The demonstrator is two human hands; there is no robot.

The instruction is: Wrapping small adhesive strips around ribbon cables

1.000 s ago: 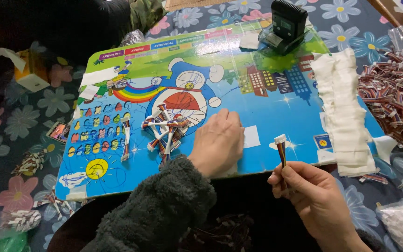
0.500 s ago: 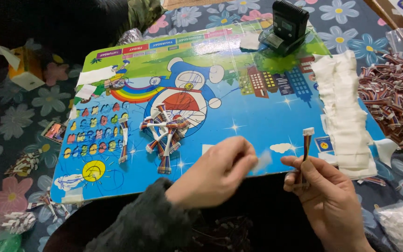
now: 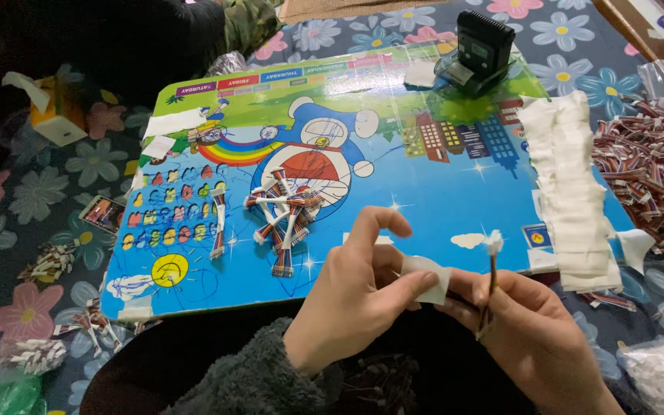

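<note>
White label (image 3: 429,278) pinched in left hand (image 3: 355,296), not yet wrapped. Cable (image 3: 489,284) gripped in right hand (image 3: 532,327). Few done in pile (image 3: 282,215); heap (image 3: 651,177) left.

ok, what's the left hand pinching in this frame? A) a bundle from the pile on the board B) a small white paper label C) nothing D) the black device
B: the left hand pinches a small white paper label between thumb and forefinger, right beside the wire bundle that the right hand holds upright; the black device sits untouched at the board's far edge.
</note>
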